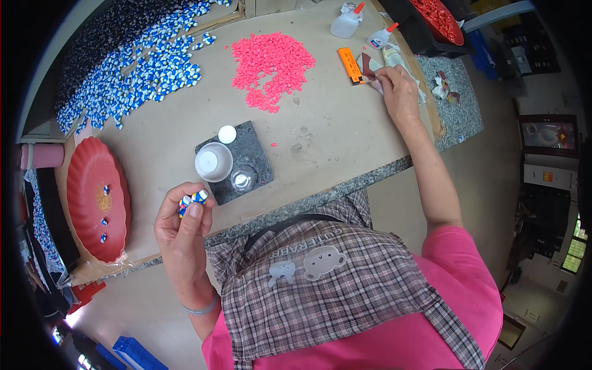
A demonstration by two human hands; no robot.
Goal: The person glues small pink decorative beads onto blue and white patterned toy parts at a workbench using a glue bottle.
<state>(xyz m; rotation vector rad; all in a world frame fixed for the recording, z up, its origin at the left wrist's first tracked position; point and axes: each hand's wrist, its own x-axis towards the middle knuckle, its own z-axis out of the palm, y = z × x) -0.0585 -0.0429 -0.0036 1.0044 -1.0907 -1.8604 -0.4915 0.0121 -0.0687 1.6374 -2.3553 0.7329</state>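
Observation:
My left hand (185, 225) is raised at the near edge of the table, its fingers closed around a few small blue, white and yellow figurine-like pieces (200, 197). Close by lies a dark stone slab (254, 145) bearing a white cup (222, 171), a small clear dish (243, 179) and a round white cap (227, 134). My right hand (401, 92) reaches to the far right of the table. Its fingertips are pinched together beside a brown-red scrap (368, 64) and an orange flat pack with a dark end (350, 66); whatever is between them is too small to tell.
Pink pieces (274, 61) lie in a heap at the back, with blue-and-white pieces (154, 68) spread at far left. A red scalloped tray (92, 185) holds several pieces. Two glue bottles (346, 24) with red tips stand far right, near a black bin (425, 28).

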